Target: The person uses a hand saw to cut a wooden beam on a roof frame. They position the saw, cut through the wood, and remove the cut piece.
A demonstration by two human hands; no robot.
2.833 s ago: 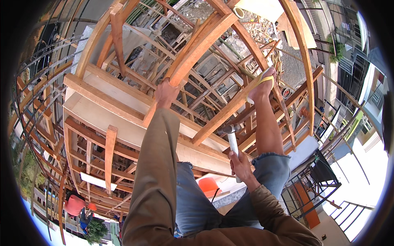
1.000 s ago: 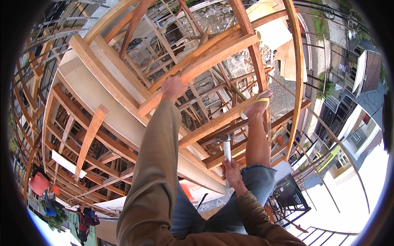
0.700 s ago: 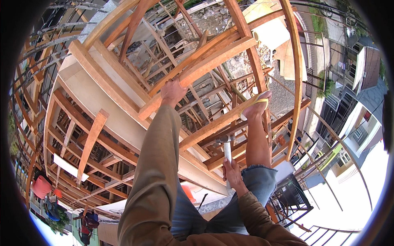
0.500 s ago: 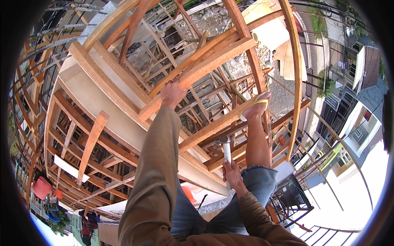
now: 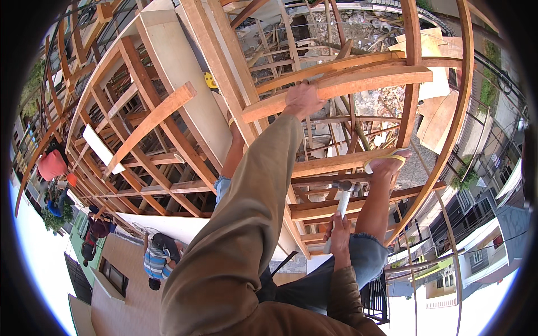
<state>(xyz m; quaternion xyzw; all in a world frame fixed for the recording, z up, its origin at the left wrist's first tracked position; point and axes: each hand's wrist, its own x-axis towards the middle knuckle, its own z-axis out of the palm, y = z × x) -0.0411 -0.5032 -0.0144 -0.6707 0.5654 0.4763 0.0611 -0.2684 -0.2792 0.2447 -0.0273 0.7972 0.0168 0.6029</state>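
Observation:
My left hand [image 5: 304, 99] is closed over a loose-looking wooden beam [image 5: 367, 81], near the beam's left part. That beam's left end meets the long timber edge of the frame, and its right end lies across an upright-running timber. My right hand [image 5: 339, 232] grips a hammer [image 5: 343, 203] by its pale handle, low beside my bent right knee. The hammer's dark head points away from me, close to a lower crosspiece [image 5: 336, 163]. On that crosspiece rests my right foot [image 5: 386, 163] in a yellow-strapped sandal.
Open timber framing [image 5: 151, 129] spreads to the left, with a pale board [image 5: 188, 78] along its edge. Rubble [image 5: 386, 112] and scrap wood lie far below, through gaps. A curved outer timber [image 5: 457, 112] runs along the right. A person in a striped shirt [image 5: 158, 262] is at lower left.
My view has swung left, so the framing and both hands appear farther right. My left leg and a person in stripes have come into view. Both hands keep their holds.

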